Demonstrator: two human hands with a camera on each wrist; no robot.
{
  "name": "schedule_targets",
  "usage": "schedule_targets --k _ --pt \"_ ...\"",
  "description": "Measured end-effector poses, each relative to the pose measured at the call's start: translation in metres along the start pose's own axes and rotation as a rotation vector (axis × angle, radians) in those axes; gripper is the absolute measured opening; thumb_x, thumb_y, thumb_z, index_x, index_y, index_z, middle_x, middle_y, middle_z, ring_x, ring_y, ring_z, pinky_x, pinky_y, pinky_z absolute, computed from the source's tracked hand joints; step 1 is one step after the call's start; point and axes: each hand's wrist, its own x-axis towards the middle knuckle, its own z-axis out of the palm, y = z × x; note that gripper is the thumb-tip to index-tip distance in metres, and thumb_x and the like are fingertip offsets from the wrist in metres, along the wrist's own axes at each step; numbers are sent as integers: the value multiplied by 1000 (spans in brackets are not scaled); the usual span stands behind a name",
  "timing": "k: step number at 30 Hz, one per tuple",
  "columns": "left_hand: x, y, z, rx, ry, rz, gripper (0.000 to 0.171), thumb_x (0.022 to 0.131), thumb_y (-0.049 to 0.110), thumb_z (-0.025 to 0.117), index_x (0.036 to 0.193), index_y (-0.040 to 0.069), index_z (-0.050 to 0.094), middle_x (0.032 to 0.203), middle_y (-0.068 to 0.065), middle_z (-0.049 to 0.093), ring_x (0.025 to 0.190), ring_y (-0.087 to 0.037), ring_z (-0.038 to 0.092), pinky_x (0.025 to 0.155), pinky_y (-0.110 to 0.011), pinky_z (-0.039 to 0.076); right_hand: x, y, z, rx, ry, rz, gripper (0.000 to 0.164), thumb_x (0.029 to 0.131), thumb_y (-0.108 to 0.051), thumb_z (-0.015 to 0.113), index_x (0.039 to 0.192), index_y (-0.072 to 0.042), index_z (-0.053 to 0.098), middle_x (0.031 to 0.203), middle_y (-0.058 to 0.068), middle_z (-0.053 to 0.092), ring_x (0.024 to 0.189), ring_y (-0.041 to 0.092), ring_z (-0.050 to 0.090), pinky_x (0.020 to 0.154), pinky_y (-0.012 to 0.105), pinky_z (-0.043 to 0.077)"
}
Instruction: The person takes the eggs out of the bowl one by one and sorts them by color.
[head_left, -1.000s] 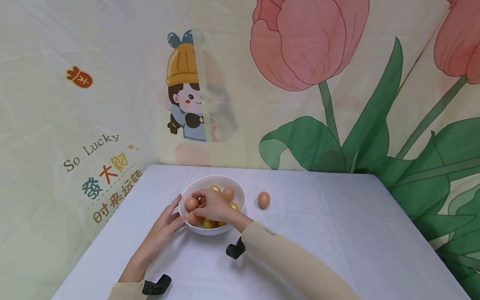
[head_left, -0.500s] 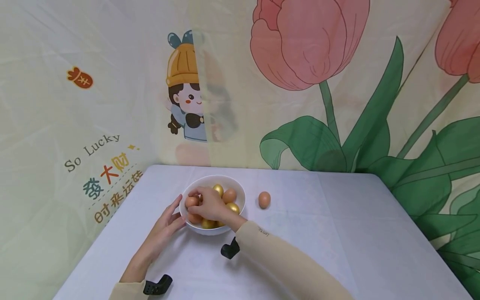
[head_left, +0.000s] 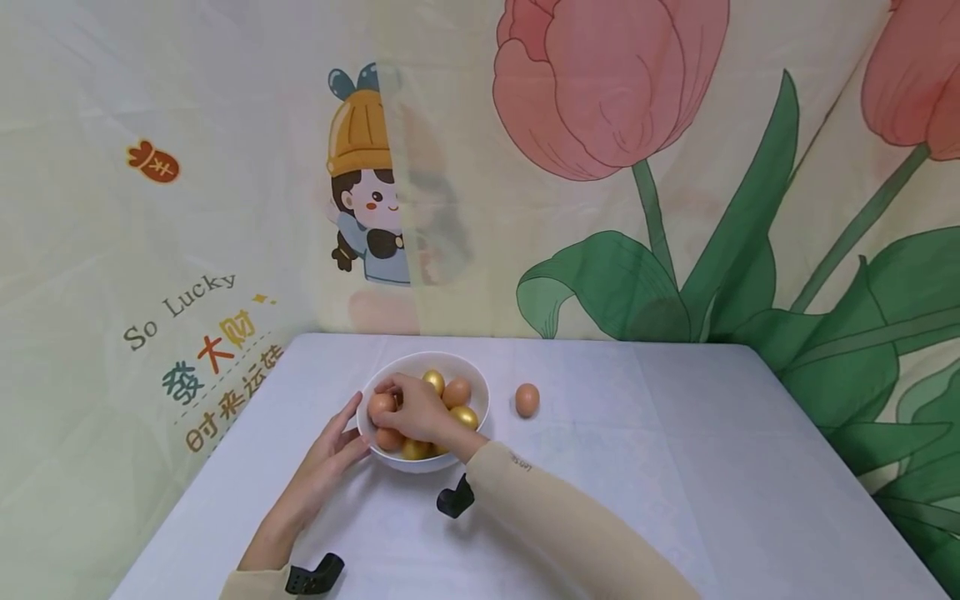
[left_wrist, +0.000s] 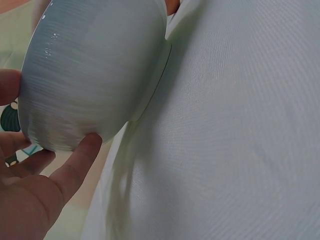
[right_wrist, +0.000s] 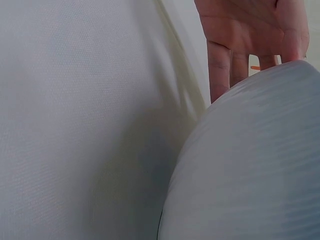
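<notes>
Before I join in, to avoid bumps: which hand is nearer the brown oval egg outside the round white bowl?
Right. The right hand reaches into the bowl beside the egg; the left hand touches the bowl's opposite side.

The bowl (head_left: 397,372) is white, round and glossy; it stands upright under the right hand (head_left: 420,412), outer wall touching the fingertips of the left hand (head_left: 324,458). One brown egg (head_left: 382,407) is pinched between thumb and fingers of the right hand. A second brown egg (head_left: 388,440) lies on the near side of that thumb. A third brown egg (head_left: 457,391) and a shiny gold egg (head_left: 432,380) lie just beyond the right hand. Another gold egg (head_left: 466,416) rests beside the right wrist; a further gold egg (head_left: 416,450), partly hidden, lies on the near side. A fourth brown egg (head_left: 527,400) lies outside the bowl, right of both hands.
</notes>
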Motion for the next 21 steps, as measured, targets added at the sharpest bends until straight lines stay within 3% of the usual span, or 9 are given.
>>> schedule_targets --k 4,9,14,18,21 --pt "-1 1 0 -3 -5 -2 75 110 23 57 173 22 15 176 -20 9 153 -48 37 111 -31 54 0 2 0 22 -1 -19 36 94 -18 81 128 -18 69 114 -5 70 100 14 63 86 19 54" --pt "0 -1 2 5 -2 -4 75 111 26 57 173 25 16 177 -17 9 153 -47 36 112 -36 54 -3 3 -9 43 15 -54 38 92 -18 83 128 -19 70 117 -8 71 98 12 64 85 17 55" --pt "0 -1 3 23 9 -16 75 110 28 58 173 26 16 178 -16 8 153 -48 36 114 -45 52 -10 4 -26 55 35 -67 41 92 -19 83 130 -21 70 123 -8 70 98 12 66 91 23 57" --pt "0 0 2 28 11 -16 76 110 26 57 173 24 15 178 -18 7 153 -49 35 115 -46 52 -17 8 -44 30 46 -120 42 93 -21 85 132 -19 70 126 -7 71 105 15 68 96 27 59" --pt "0 0 3 28 11 -16 76 110 25 57 173 23 14 178 -18 6 154 -50 34 115 -44 52 -24 11 -59 57 29 -132 44 93 -22 85 134 -16 69 129 -6 70 106 15 69 93 26 62"
